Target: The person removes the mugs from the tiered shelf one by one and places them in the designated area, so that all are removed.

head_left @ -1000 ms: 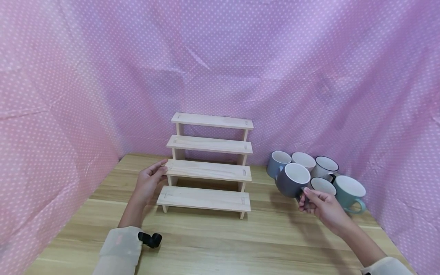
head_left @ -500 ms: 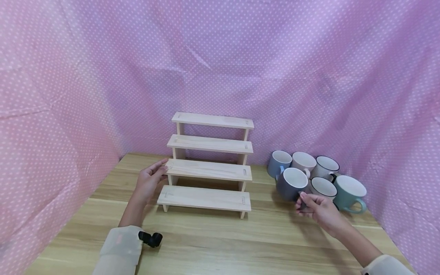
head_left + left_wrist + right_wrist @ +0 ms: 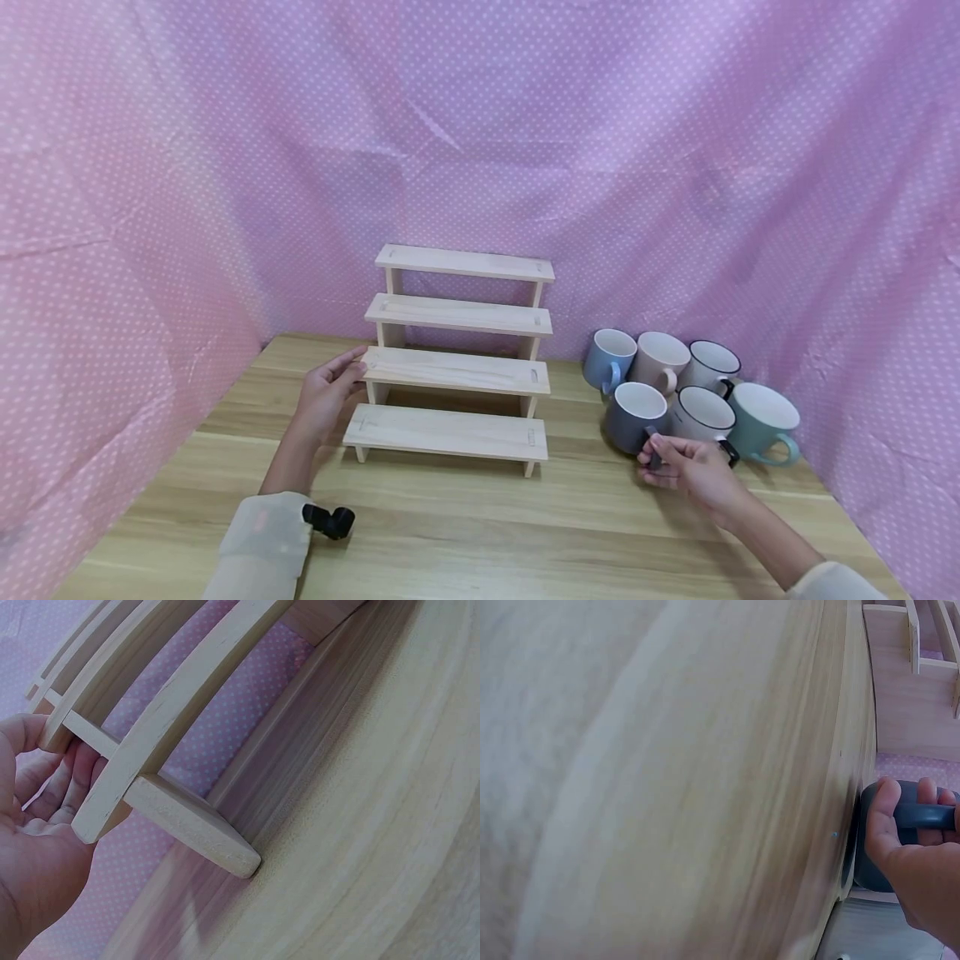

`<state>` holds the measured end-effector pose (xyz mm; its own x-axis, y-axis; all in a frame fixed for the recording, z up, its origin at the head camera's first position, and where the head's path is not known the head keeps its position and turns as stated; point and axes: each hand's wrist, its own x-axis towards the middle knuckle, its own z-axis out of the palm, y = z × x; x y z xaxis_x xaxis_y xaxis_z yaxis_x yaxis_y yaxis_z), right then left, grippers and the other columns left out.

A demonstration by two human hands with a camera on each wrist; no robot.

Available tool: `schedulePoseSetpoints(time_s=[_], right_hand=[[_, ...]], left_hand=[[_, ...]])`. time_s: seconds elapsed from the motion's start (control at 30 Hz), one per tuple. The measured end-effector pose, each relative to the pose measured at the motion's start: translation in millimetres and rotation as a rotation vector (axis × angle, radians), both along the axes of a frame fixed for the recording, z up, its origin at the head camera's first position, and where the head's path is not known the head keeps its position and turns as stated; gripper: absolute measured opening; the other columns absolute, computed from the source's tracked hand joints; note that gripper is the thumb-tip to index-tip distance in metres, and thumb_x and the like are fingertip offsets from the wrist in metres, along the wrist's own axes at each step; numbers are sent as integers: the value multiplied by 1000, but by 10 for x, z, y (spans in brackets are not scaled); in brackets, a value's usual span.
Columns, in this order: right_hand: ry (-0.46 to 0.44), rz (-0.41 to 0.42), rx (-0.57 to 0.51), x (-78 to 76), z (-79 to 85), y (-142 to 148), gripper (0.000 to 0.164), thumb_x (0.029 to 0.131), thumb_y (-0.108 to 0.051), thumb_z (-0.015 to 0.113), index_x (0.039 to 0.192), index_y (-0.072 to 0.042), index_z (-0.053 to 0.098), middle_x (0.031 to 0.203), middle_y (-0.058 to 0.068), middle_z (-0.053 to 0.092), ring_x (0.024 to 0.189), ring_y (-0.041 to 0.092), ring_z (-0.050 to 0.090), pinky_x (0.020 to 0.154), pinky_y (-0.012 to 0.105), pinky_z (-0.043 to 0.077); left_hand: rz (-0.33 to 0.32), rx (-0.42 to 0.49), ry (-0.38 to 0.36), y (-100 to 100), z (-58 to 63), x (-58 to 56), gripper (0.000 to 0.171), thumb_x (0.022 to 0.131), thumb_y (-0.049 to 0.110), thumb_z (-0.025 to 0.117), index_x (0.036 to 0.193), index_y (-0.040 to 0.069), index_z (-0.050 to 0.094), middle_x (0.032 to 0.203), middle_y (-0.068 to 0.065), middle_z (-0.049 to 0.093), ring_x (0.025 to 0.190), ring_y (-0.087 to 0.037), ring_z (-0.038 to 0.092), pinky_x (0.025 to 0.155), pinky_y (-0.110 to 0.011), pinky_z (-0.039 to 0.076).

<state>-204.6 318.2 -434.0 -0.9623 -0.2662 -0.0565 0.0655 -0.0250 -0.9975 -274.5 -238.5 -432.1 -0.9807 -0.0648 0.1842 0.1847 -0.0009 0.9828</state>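
A pale wooden four-step display stand point(image 3: 453, 433) stands on the table. My left hand point(image 3: 322, 396) grips the left end of its second step from the bottom; in the left wrist view the thumb lies along the board's edge and the fingers reach in behind it. At right, my right hand point(image 3: 701, 475) pinches the handle of a dark grey mug point(image 3: 630, 427), which is upright with its white inside showing. In the right wrist view the grey mug point(image 3: 874, 866) sits right at the tabletop, thumb and fingers around its handle.
Behind the grey mug stand a blue mug point(image 3: 600, 368), a pink mug point(image 3: 651, 372) and a white mug with a dark rim point(image 3: 693, 371). Beside it are another dark-rimmed white mug point(image 3: 693, 425) and a green mug point(image 3: 753, 429). Pink dotted cloth point(image 3: 480, 150) hangs around the wooden table point(image 3: 480, 533).
My right hand has lowered the grey mug down and toward me, into the front of the mug group, uncovering the blue and pink mugs' handles. My left hand stays on the stand.
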Motion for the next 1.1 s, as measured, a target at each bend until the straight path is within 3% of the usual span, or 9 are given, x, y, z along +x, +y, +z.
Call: schedulePoseSetpoints(time_s=[0.37, 0.77, 0.87, 0.97, 1.1], right_hand=[[-28, 81, -123, -65, -85, 38, 27, 110, -10, 48, 109, -1, 74, 103, 7, 73, 102, 28, 73, 96, 43, 58], [-114, 87, -51, -65, -16, 100, 31, 111, -19, 46, 110, -3, 72, 110, 9, 72, 105, 28, 72, 96, 41, 59], [-128, 39, 19, -57, -2, 91, 31, 111, -23, 49, 110, -3, 72, 110, 7, 71, 102, 28, 73, 93, 42, 61], [-129, -64, 133, -39, 20, 58, 32, 108, -27, 55, 112, 0, 71, 109, 6, 70, 95, 28, 74, 87, 42, 63], [-41, -213, 409, 5, 105, 2, 42, 105, -31, 62, 117, 9, 65, 105, 11, 70, 83, 29, 75, 72, 39, 65]], left_hand=[[1, 16, -12, -2, 14, 0, 49, 105, 20, 61, 148, -1, 50, 107, 6, 64, 98, -5, 65, 96, -28, 58], [-13, 9, -5, 19, 14, -23, 50, 105, 21, 61, 148, -1, 50, 109, 5, 63, 99, -6, 65, 97, -27, 57], [-14, 10, -9, 19, 18, -21, 49, 106, 19, 60, 149, -2, 49, 108, 6, 63, 98, -5, 65, 98, -28, 57], [-4, 4, -9, 9, 12, -30, 49, 105, 19, 61, 148, -3, 50, 107, 7, 64, 96, -5, 66, 97, -29, 58], [0, -22, 0, -25, 1, -40, 51, 104, 23, 63, 148, -3, 51, 107, 8, 65, 95, -5, 67, 97, -31, 58]])
